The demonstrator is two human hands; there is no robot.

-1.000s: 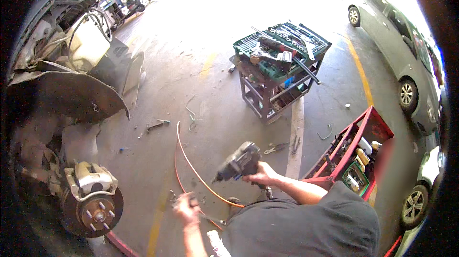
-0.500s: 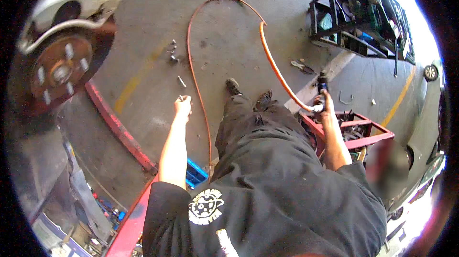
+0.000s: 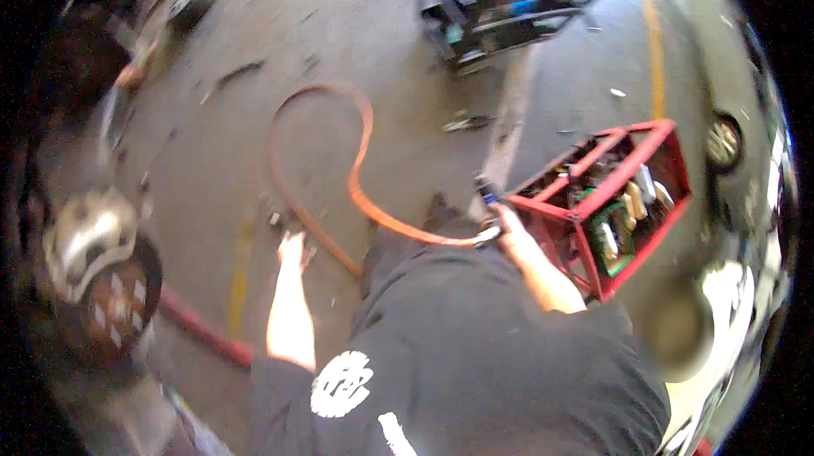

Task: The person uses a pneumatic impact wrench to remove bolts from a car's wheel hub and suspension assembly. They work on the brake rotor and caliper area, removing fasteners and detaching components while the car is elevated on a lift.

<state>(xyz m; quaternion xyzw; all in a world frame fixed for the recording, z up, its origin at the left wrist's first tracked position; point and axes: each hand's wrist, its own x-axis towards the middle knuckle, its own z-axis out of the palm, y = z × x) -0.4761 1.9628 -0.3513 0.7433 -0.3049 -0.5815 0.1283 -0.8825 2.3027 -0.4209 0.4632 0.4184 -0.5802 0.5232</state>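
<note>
Air impact wrench (image 3: 486, 190), dark-bodied, held above the floor (image 3: 407, 134) just beside the left corner of the red tool cart (image 3: 623, 174); right hand (image 3: 509, 225) wrapped around its grip; orange air hose (image 3: 398, 227), coupled at the grip, looping leftward; left hand (image 3: 292, 250) near the loop, too blurred to tell whether spread or pinching; brake disc (image 3: 119, 308) with caliper (image 3: 93, 231), far left

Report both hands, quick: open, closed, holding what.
Left hand: blurred; cannot tell whether it is open or closed, or holding anything.
Right hand: closed, holding the dark power tool with the orange hose.
</note>
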